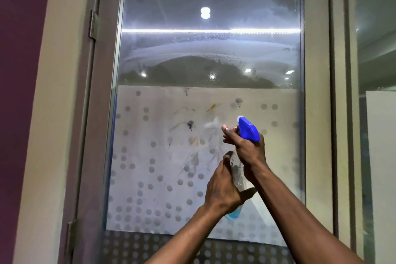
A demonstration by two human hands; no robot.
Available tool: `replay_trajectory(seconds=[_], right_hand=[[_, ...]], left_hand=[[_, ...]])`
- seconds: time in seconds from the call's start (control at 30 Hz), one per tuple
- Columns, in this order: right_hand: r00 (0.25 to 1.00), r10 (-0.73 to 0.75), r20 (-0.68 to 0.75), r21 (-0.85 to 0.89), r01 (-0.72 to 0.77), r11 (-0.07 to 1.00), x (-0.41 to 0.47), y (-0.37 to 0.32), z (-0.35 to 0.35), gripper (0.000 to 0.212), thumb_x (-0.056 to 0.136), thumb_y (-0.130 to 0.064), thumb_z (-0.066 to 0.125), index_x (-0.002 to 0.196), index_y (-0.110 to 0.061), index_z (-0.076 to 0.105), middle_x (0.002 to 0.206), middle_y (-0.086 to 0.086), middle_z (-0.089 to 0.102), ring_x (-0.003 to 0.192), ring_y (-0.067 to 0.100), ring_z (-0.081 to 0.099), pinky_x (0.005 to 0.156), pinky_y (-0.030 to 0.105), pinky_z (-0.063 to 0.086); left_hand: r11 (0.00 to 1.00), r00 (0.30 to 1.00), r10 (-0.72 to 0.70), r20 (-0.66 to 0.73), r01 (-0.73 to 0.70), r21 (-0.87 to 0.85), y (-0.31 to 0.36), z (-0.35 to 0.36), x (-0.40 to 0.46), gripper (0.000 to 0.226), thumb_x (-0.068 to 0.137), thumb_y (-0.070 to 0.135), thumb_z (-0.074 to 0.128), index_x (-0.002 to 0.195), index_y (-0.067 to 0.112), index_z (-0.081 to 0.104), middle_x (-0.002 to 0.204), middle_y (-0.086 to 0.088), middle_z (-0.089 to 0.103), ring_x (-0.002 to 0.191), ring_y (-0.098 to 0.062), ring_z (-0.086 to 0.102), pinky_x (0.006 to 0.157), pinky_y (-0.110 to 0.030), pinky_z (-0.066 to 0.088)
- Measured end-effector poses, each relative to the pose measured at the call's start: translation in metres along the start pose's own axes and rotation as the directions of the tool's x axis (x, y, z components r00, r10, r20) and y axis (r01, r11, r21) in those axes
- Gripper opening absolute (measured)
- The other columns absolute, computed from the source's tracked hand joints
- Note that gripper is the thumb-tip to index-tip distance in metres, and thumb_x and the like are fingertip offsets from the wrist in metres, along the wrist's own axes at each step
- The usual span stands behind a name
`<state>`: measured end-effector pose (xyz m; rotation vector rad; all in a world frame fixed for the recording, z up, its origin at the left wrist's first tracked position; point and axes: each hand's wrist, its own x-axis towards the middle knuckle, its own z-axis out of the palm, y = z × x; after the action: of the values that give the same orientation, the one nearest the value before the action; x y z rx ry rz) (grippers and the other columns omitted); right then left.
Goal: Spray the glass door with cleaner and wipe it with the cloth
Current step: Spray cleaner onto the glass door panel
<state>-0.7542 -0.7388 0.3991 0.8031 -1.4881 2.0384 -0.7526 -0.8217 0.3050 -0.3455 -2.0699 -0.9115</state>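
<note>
The glass door [162, 66] fills the view, with hazy wipe smears across its upper pane and a frosted dotted band [150, 156] lower down carrying purple and yellow marks. A clear spray bottle [237, 178] with a blue trigger head [248, 129] and a little blue liquid at its base is held up close to the glass. My right hand [246, 148] grips its neck with fingers on the trigger. My left hand [222, 186] wraps the bottle's body from the left. A pale mist patch hangs just left of the nozzle. No cloth is visible.
The grey door frame [317, 113] runs down the right, with hinges [93, 25] on the left post. A purple wall [19, 92] lies at far left. Another glass panel [377, 70] stands at the right edge.
</note>
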Motion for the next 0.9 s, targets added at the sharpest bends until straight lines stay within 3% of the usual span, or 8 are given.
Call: replay_trajectory(seconds=[0.17, 0.23, 0.33, 0.43, 0.5, 0.67, 0.8, 0.9], right_hand=[[0.984, 0.156, 0.089, 0.051, -0.161, 0.986, -0.007, 0.011, 0.027, 0.049, 0.077, -0.038, 0.091, 0.073, -0.019, 0.047, 0.066, -0.004, 0.043, 0.066, 0.016, 0.072, 0.055, 0.023, 0.047], [0.987, 0.117, 0.114, 0.053, -0.123, 0.991, -0.01, 0.015, 0.034, 0.045, 0.08, -0.03, 0.09, 0.065, -0.017, 0.05, 0.063, -0.006, 0.052, 0.063, 0.019, 0.068, 0.055, 0.018, 0.05], [0.979, 0.06, 0.194, 0.02, -0.065, 0.998, -0.016, 0.019, 0.046, 0.037, 0.086, -0.019, 0.085, 0.061, -0.018, 0.057, 0.07, 0.006, 0.06, 0.071, 0.024, 0.07, 0.057, 0.012, 0.051], [0.976, 0.136, 0.173, 0.037, -0.144, 0.989, -0.024, 0.029, 0.06, 0.041, 0.082, -0.025, 0.089, 0.068, -0.006, 0.056, 0.07, -0.002, 0.05, 0.066, 0.024, 0.068, 0.054, 0.018, 0.049], [0.969, 0.192, 0.153, 0.05, -0.202, 0.978, -0.026, 0.033, 0.062, 0.038, 0.076, -0.034, 0.092, 0.074, -0.014, 0.06, 0.07, -0.006, 0.048, 0.06, 0.02, 0.071, 0.051, 0.022, 0.046], [0.976, 0.11, 0.186, 0.045, -0.12, 0.992, -0.037, 0.038, 0.054, 0.029, 0.082, -0.026, 0.089, 0.067, -0.019, 0.064, 0.075, 0.006, 0.067, 0.074, 0.021, 0.073, 0.06, 0.015, 0.055], [0.975, 0.193, 0.111, 0.007, -0.195, 0.981, -0.06, 0.051, 0.036, 0.021, 0.082, -0.032, 0.088, 0.09, -0.018, 0.074, 0.1, 0.008, 0.08, 0.078, 0.021, 0.078, 0.065, 0.022, 0.055], [0.967, 0.249, 0.054, 0.007, -0.25, 0.968, -0.076, 0.064, 0.015, 0.037, 0.082, -0.035, 0.088, 0.113, -0.018, 0.074, 0.113, 0.006, 0.078, 0.082, 0.02, 0.08, 0.061, 0.017, 0.055]], left_hand=[[0.991, 0.991, -0.009, -0.133, 0.027, 0.132, -0.016, -0.013, -0.009, 0.097, 0.069, 0.059, 0.077, 0.151, 0.033, 0.032, 0.138, 0.008, 0.056, 0.125, -0.017, 0.061, 0.095, -0.039, 0.057], [0.988, 0.987, -0.045, -0.157, 0.067, 0.138, -0.022, -0.019, -0.013, 0.101, 0.069, 0.059, 0.077, 0.153, 0.033, 0.029, 0.14, 0.008, 0.055, 0.127, -0.019, 0.061, 0.097, -0.039, 0.057], [0.979, 0.98, -0.095, -0.175, 0.124, 0.163, -0.033, -0.028, -0.023, 0.112, 0.067, 0.064, 0.075, 0.157, 0.028, 0.019, 0.148, 0.003, 0.052, 0.131, -0.023, 0.059, 0.101, -0.044, 0.057], [0.978, 0.976, -0.107, -0.191, 0.138, 0.157, -0.045, -0.034, -0.033, 0.11, 0.066, 0.066, 0.075, 0.156, 0.031, 0.021, 0.145, 0.004, 0.054, 0.129, -0.02, 0.061, 0.1, -0.039, 0.058], [0.979, 0.976, -0.108, -0.187, 0.137, 0.153, -0.047, -0.034, -0.034, 0.106, 0.066, 0.065, 0.076, 0.153, 0.034, 0.025, 0.139, 0.008, 0.057, 0.124, -0.018, 0.064, 0.096, -0.037, 0.059], [0.968, 0.983, -0.137, -0.119, 0.159, 0.192, -0.054, -0.031, -0.047, 0.106, 0.068, 0.068, 0.07, 0.155, 0.029, 0.024, 0.141, 0.006, 0.053, 0.126, -0.018, 0.061, 0.097, -0.041, 0.059], [0.98, 0.989, -0.143, -0.049, 0.148, 0.132, -0.061, -0.017, -0.07, 0.101, 0.07, 0.062, 0.071, 0.155, 0.03, 0.026, 0.138, 0.008, 0.053, 0.125, -0.018, 0.06, 0.097, -0.041, 0.057], [0.986, 0.99, -0.14, -0.003, 0.14, 0.092, -0.063, -0.003, -0.088, 0.107, 0.072, 0.064, 0.07, 0.16, 0.031, 0.019, 0.149, 0.011, 0.048, 0.135, -0.014, 0.052, 0.106, -0.036, 0.051]])
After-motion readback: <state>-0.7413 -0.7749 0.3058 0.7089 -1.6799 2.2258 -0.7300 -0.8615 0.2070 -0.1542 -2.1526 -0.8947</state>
